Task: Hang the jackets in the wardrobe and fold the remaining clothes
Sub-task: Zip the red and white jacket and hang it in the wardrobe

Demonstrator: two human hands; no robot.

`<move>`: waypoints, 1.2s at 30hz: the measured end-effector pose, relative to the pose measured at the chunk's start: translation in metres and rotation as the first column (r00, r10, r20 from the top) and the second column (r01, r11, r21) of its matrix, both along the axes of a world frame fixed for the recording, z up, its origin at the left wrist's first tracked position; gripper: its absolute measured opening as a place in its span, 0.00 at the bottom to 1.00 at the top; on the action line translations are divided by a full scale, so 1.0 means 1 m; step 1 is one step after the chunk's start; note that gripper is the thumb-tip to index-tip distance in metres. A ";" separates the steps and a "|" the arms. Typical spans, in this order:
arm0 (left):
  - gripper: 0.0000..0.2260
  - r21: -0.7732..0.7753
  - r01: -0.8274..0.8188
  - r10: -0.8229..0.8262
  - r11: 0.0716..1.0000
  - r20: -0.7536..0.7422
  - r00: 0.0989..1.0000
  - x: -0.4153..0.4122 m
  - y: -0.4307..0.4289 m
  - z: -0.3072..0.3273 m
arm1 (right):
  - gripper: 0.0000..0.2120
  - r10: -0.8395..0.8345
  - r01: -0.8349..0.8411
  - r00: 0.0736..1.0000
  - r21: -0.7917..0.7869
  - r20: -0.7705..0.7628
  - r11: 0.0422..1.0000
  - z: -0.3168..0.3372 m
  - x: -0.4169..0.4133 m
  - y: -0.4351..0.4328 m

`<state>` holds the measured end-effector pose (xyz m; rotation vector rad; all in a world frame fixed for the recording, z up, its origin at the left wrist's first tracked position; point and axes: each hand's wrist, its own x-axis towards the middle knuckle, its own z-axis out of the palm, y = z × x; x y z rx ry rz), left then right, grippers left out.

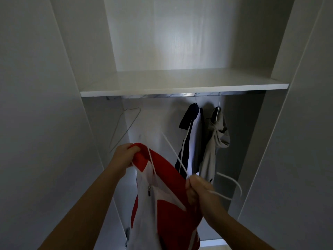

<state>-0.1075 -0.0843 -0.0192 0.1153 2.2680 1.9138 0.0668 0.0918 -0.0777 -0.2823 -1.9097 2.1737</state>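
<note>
**Item: red-and-white zip jacket (167,177).** Held in front of the open wardrobe (86,51), low in the view at about 6 o'clock, hanging below both hands and not yet on the rail.

**Left hand (126,155).** At 9 o'clock of the jacket; fingers clenched on the red collar edge, bunching it upward.

**Right hand (196,189).** At 3 o'clock of the jacket; fingers grasping the white hanger (173,151) together with the jacket's far shoulder. One hanger arm slants up toward 11 o'clock; the hook curls out at 3 o'clock, clear of the cloth.

**Rail (162,95).** Under the shelf (180,87), at 12 o'clock of the hands. Carries a navy-and-white jacket (193,134) and, touching it on the 3 o'clock side, a grey hoodie (216,141). A bare wire hanger (125,131) hangs near the wall at 10 o'clock.

**Step in hand (judged).** Threading the hanger into the jacket's shoulders; whether either arm sits inside a sleeve cannot be told.

**Next move calls for.** Seating both shoulders squarely, then raising the hook toward 12 o'clock onto the free stretch of rail between the wire hanger and the navy jacket. Folding looks not yet begun.
</note>
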 end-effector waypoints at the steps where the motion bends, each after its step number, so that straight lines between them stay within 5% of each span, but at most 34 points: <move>1: 0.06 0.007 0.008 -0.008 1.000 -0.015 1.000 -0.001 0.003 0.004 | 0.18 -0.039 0.037 0.998 -0.048 -0.055 0.998 0.005 -0.007 -0.005; 5: 0.07 -0.015 0.017 -0.018 1.000 -0.067 0.998 -0.004 0.012 0.017 | 0.21 -0.137 0.107 0.972 -0.160 -0.190 0.981 0.019 -0.032 -0.019; 9: 0.07 0.038 -0.073 0.075 0.997 -0.061 0.995 -0.018 0.007 0.030 | 0.22 -0.074 0.080 0.996 0.112 -0.050 0.990 -0.017 -0.024 -0.027; 13: 0.05 -0.080 -0.030 0.026 0.996 -0.040 0.999 -0.025 -0.006 0.028 | 0.17 0.017 -0.038 0.996 0.266 0.082 0.963 -0.038 -0.009 -0.005; 19: 0.03 -0.069 0.074 -0.074 0.995 0.006 0.997 -0.025 -0.008 0.018 | 0.16 0.071 -0.076 0.997 0.514 0.029 0.855 -0.019 -0.013 0.038; 24: 0.05 -0.069 0.123 -0.124 0.990 -0.006 0.992 -0.030 -0.007 0.011 | 0.21 0.181 -0.242 0.968 0.451 0.175 0.859 -0.008 -0.022 0.048; 36: 0.09 0.140 0.108 -0.138 0.984 0.226 0.964 -0.011 0.010 -0.082 | 0.18 0.099 -0.176 0.977 0.457 0.187 0.872 0.088 -0.048 0.033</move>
